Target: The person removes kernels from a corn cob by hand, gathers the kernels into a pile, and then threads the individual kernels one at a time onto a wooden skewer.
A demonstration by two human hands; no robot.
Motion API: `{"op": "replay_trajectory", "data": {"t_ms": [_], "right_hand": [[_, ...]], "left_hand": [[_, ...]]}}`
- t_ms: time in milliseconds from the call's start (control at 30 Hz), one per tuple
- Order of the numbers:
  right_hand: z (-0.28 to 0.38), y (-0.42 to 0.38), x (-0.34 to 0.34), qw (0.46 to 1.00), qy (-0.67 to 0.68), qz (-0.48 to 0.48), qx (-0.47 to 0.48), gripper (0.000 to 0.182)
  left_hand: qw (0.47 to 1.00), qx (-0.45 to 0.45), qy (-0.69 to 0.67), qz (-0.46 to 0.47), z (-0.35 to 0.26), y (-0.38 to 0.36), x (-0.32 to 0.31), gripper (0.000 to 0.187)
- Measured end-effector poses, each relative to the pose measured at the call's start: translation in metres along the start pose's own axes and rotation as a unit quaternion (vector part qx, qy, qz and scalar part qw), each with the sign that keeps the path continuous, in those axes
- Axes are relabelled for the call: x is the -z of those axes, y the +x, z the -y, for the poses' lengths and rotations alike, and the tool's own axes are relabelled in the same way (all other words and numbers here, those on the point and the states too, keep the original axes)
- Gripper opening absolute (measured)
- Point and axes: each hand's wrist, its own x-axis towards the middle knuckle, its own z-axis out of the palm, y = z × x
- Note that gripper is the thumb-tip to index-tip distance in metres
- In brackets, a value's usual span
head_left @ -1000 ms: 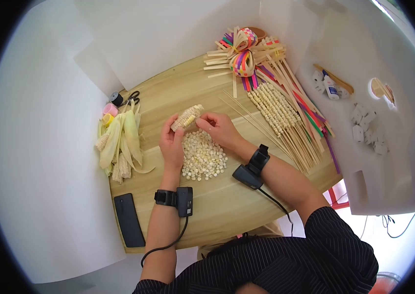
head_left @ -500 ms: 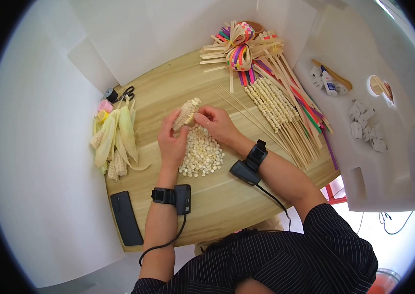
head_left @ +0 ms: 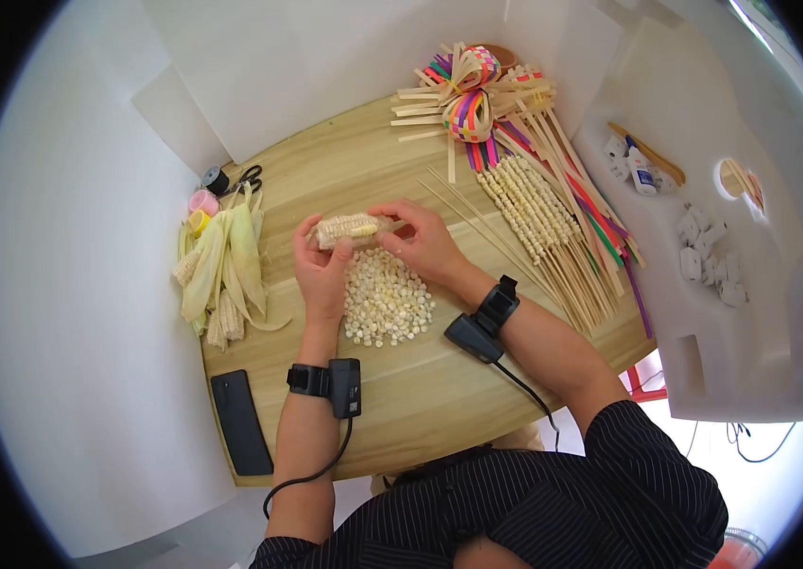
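Observation:
A mostly stripped corn cob [head_left: 349, 229] with some yellowish kernels lies level between my two hands. My left hand [head_left: 322, 270] grips its left end, thumb in front and fingers behind. At the right end, my right hand [head_left: 420, 241] holds the cob between thumb and fingers. Just below the hands a pile of loose pale kernels [head_left: 388, 299] rests on the wooden table [head_left: 401, 379]. To the right, several sticks threaded with kernels [head_left: 534, 211] lie side by side, with bare thin sticks [head_left: 487, 228] beside them.
Corn husks and cobs [head_left: 242, 256] lie at the left, near black scissors [head_left: 250, 177] and a dark spool [head_left: 215, 179]. A black phone [head_left: 242, 422] is at the front left. Woven balls [head_left: 468, 116] and coloured strips are at the back. A glue bottle [head_left: 640, 173] is at the right.
The cob has turned from a steep slant to nearly horizontal. My left hand has shifted slightly left, and both hands still hold the cob.

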Motion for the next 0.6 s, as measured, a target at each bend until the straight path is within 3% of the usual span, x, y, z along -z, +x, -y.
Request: {"op": "replay_trajectory", "data": {"t_ms": [167, 600], "right_hand": [[0.0022, -0.0023, -0.0044, 1.0, -0.025, 0.008, 0.015, 0.027], [0.0037, -0.0039, -0.0036, 0.998, -0.022, 0.057, 0.032, 0.022]], "left_hand": [[0.999, 0.042, -0.025, -0.02, 0.0035, 0.0029, 0.0058, 0.046], [0.999, 0.026, -0.001, -0.023, 0.0116, 0.002, 0.0056, 0.036]]}}
